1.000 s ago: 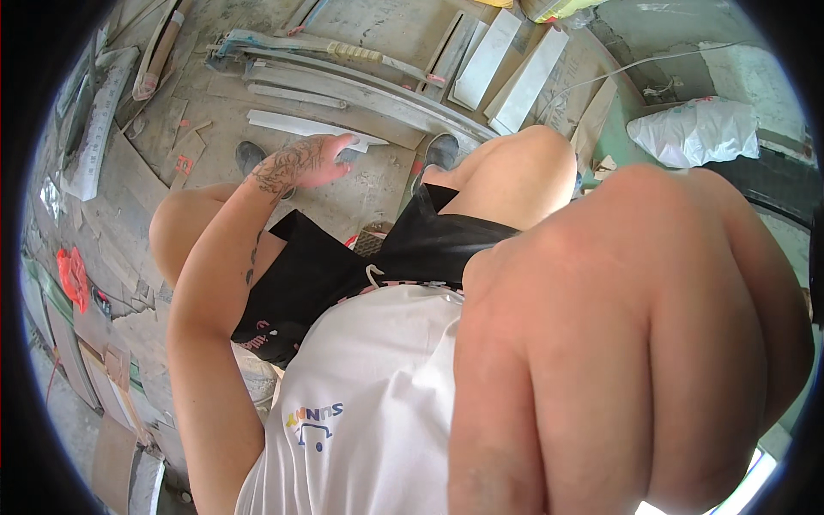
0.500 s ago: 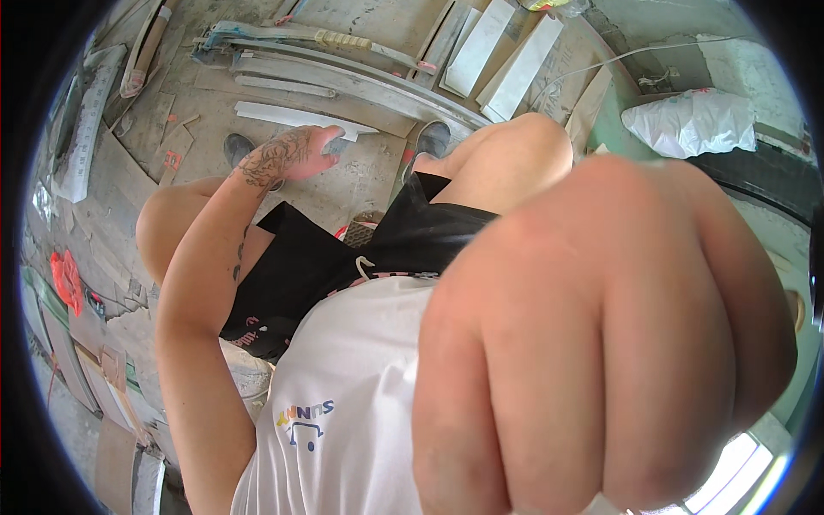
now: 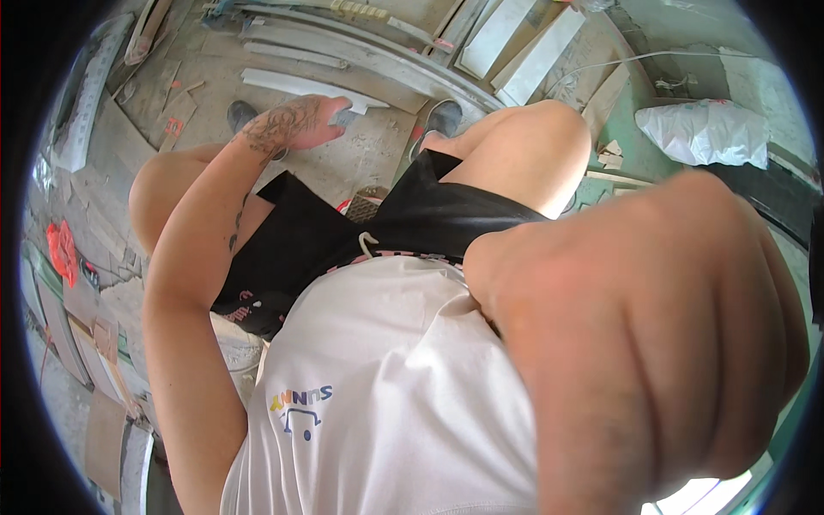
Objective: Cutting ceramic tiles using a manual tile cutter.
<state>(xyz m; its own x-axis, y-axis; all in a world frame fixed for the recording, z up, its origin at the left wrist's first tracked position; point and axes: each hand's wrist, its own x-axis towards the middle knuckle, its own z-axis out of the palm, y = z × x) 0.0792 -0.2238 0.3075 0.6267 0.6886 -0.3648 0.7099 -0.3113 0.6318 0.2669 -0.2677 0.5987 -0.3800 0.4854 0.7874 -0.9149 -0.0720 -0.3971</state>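
My left hand (image 3: 311,124) reaches out low between my knees, its fingers and thumb closed round a small grey piece (image 3: 342,118) whose kind I cannot make out. Just beyond it lies a long white strip (image 3: 279,82) on the floor. My right hand (image 3: 661,335) is raised very close to the view and fills much of the right side. Its fingers are curled downward with the back of the hand facing up, hiding whatever is in them.
Metal rails (image 3: 369,60) and white boards (image 3: 541,56) lie beyond my feet. A white plastic bag (image 3: 704,131) sits at the far right. On the left are a red bag (image 3: 62,251), a long pale plank (image 3: 94,94) and scattered offcuts. I sit with knees apart.
My right hand has moved rightward and a little away, uncovering more of my shirt and the floor. The left hand keeps its hold near the white strip. The whole view has shifted slightly.
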